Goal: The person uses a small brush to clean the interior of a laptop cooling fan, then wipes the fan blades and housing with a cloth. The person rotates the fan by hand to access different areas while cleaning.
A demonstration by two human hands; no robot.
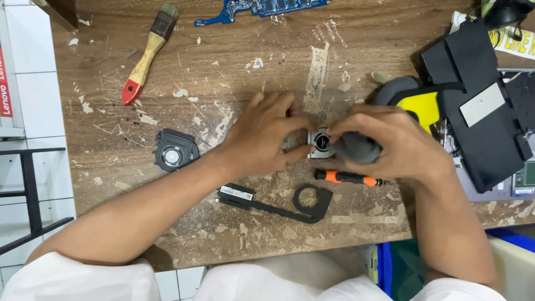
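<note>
Hands meet at the middle of the scarred wooden table (234,50): the left hand (262,136) pinches a small square metal fan (319,142) between thumb and fingers, while the right hand (393,142) wraps closed around a grey and yellow power tool (415,100). An orange screwdriver (345,177) lies just at 6 o'clock of the fan, a black round fan (174,150) lies well off at 9 o'clock, a paintbrush (147,53) at 10 o'clock

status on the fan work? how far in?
Done: one fan lies loose on the bench, a black cover near it. In hand: left hand steadies a small fan; right hand holds a grey tool on it. Left: screwdriver, brush and circuit board lie loose; the open device is unassembled.
</note>
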